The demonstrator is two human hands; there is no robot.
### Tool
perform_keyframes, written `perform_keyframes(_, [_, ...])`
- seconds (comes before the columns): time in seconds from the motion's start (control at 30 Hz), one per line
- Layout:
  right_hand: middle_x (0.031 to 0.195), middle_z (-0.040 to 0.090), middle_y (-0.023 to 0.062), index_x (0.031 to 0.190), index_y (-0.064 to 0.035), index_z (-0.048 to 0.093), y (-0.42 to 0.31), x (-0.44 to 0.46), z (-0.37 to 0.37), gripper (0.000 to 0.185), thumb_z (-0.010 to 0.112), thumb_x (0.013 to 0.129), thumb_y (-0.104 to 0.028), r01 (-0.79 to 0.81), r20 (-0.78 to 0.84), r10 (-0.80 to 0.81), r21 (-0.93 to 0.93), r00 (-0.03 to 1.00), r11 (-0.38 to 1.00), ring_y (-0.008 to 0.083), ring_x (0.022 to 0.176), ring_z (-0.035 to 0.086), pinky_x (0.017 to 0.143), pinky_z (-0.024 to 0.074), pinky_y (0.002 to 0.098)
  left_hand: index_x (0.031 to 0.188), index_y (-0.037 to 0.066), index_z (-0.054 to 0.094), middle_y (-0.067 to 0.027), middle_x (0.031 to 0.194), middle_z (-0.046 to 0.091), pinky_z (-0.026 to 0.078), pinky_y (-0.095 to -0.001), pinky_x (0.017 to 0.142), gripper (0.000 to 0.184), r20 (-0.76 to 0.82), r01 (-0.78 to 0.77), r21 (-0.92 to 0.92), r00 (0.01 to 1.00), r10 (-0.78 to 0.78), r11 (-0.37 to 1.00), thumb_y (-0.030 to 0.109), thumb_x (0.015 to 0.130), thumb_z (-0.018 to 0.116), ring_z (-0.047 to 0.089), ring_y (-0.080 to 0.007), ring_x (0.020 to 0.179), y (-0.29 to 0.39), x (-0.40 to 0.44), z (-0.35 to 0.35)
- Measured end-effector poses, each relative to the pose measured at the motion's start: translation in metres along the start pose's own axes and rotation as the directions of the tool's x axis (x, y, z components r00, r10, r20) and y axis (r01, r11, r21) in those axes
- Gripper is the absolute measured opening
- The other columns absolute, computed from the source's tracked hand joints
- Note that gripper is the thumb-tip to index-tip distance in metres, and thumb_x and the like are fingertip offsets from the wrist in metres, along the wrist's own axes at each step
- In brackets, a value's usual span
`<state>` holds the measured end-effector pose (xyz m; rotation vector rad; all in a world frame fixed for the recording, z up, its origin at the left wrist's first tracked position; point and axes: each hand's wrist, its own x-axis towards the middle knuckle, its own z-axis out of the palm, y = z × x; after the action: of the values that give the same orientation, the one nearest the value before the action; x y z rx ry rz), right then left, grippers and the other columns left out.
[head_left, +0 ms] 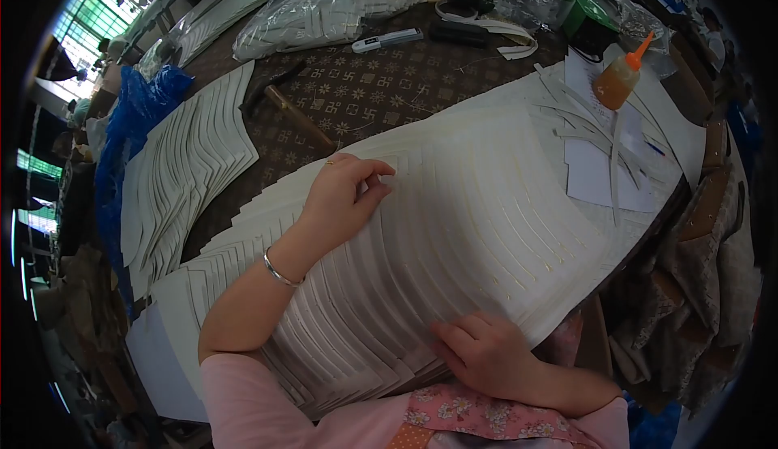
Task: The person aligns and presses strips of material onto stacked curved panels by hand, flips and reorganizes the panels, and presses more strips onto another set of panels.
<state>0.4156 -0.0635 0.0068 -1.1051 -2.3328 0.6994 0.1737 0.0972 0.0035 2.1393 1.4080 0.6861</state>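
Overlapping curved off-white pieces (pixel 356 287) lie fanned across the table before me. Toward the right, thin yellowish glossy lines run along their exposed edges. Over the far edge of the fan is my left hand (pixel 344 198), a bangle on its wrist. Its thumb and forefinger are bent together as in a pinch; anything between them is too small to make out. My right hand (pixel 490 356) rests at the near edge of the fan, fingers curled against the pieces. What its fingertips grip, if anything, is hidden.
Another stack of wavy pieces (pixel 190 161) lies at left beside blue plastic (pixel 134 125). A hammer (pixel 296 117), a utility knife (pixel 387 40) and a plastic bag (pixel 296 23) are farther back. An orange-tipped bottle (pixel 620 80) stands at right near loose strips (pixel 614 161).
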Motion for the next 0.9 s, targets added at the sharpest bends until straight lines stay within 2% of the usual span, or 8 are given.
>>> perform_keyframes(0.43, [0.078,0.061,0.0047,0.099,-0.0059,0.067,0.001,0.0,0.0,0.021,0.068,0.079,-0.013,0.007,0.001,-0.007,-0.007,1.0,1.0,0.0216,0.072,0.062,0.061,0.0514,0.0336,0.093,0.006,0.069,-0.0075,0.075,0.063,0.047,-0.0381,0.076,0.01,-0.066,-0.016,0.021,0.998,0.017,1.0,0.009,0.083,0.072,0.057,-0.0247,0.08,-0.001,0.0,0.007])
perform_keyframes(0.5, [0.081,0.063,0.0075,0.102,-0.0054,0.068,-0.001,0.001,-0.002,0.024,0.073,0.081,-0.015,-0.027,0.04,0.028,-0.002,0.999,1.0,0.0255,0.073,0.063,0.064,0.0524,0.0359,0.092,0.006,0.069,-0.0074,0.075,0.063,0.047,-0.038,0.076,0.009,-0.081,-0.018,0.017,0.997,0.02,1.0,0.009,0.083,0.072,0.057,-0.0248,0.08,-0.002,0.0,0.008])
perform_keyframes(0.7, [0.081,0.063,0.0073,0.101,-0.0057,0.067,0.0,0.0,-0.002,0.023,0.073,0.081,-0.015,-0.027,0.059,0.027,-0.01,0.998,1.0,0.0258,0.073,0.064,0.064,0.0523,0.0359,0.091,0.006,0.068,-0.0066,0.078,0.064,0.048,-0.0366,0.075,0.009,-0.139,-0.058,0.055,0.988,0.065,0.997,0.008,0.083,0.072,0.058,-0.0247,0.081,-0.002,-0.002,0.013])
perform_keyframes(0.77, [0.08,0.063,0.0073,0.1,-0.0058,0.067,-0.001,0.0,-0.001,0.022,0.073,0.081,-0.016,-0.027,0.055,0.028,-0.01,0.998,1.0,0.0258,0.073,0.064,0.064,0.0523,0.0359,0.096,0.005,0.069,-0.007,0.084,0.061,0.047,-0.0328,0.074,0.013,-0.141,-0.111,0.074,0.983,0.121,0.991,0.006,0.083,0.071,0.056,-0.0223,0.08,-0.006,-0.003,0.015])
perform_keyframes(0.9, [0.08,0.063,0.0071,0.098,-0.0059,0.068,0.0,0.0,-0.001,0.021,0.073,0.081,-0.016,-0.024,0.048,0.024,-0.014,0.999,1.0,0.0258,0.072,0.064,0.064,0.0524,0.0361,0.103,0.005,0.068,-0.0074,0.086,0.062,0.047,-0.0342,0.077,0.021,-0.13,-0.111,0.08,0.984,0.12,0.991,0.004,0.083,0.07,0.057,-0.0237,0.083,-0.005,-0.006,0.014])
